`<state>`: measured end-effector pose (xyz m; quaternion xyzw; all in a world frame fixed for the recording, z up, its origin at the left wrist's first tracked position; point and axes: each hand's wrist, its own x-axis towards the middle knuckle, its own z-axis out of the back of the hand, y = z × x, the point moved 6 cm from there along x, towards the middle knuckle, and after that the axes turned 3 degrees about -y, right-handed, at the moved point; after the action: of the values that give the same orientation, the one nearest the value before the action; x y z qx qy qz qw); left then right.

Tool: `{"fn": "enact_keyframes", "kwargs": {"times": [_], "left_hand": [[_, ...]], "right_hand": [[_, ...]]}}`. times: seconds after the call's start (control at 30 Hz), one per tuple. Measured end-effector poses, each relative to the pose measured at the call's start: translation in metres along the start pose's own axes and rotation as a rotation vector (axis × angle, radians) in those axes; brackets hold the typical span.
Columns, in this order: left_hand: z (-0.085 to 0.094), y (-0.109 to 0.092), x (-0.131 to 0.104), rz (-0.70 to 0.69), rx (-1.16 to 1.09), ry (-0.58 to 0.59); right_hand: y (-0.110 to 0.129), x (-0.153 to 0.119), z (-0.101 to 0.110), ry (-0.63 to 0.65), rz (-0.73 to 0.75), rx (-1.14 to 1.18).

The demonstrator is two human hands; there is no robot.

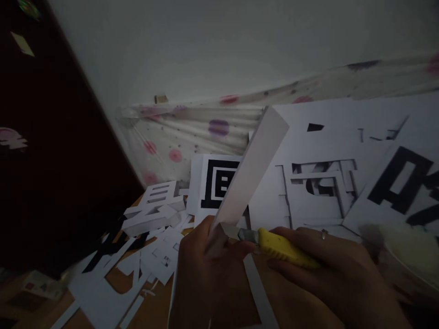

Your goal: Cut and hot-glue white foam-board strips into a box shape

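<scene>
My left hand (209,269) is closed around the lower end of a white foam board strip (252,169), which tilts up and to the right. In my right hand (329,265) is a yellow utility knife (284,249), held with its tip pointing left. Its blade (230,230) meets the strip just above my left thumb; whether it cuts in or only rests against the surface I cannot tell. Behind the strip stands a white sheet with a black printed character (224,183), partly covered by the strip.
Cut white pieces (161,205) and scraps (164,256) lie on the brown table (147,308) at left. Large cut-out boards (318,137) lean at right, beside a printed black character (401,180). A pale tub (408,251) sits far right. Flowered plastic sheeting (192,132) lines the wall.
</scene>
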<state>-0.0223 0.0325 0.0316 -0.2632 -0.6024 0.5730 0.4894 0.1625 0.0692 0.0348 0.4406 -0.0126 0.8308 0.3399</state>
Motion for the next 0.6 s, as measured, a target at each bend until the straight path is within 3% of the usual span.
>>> {"fn": "enact_keyframes", "kwargs": {"times": [0.23, 0.43, 0.6], "left_hand": [[0.005, 0.004, 0.000, 0.078, 0.058, -0.096], [0.012, 0.007, 0.002, -0.115, 0.146, -0.171], [0.019, 0.014, -0.001, -0.072, 0.176, -0.294]], "right_hand": [[-0.005, -0.003, -0.003, -0.019, -0.035, 0.018], [-0.005, -0.001, -0.001, 0.013, -0.094, 0.023], [-0.004, -0.004, -0.003, -0.033, -0.015, 0.000]]}}
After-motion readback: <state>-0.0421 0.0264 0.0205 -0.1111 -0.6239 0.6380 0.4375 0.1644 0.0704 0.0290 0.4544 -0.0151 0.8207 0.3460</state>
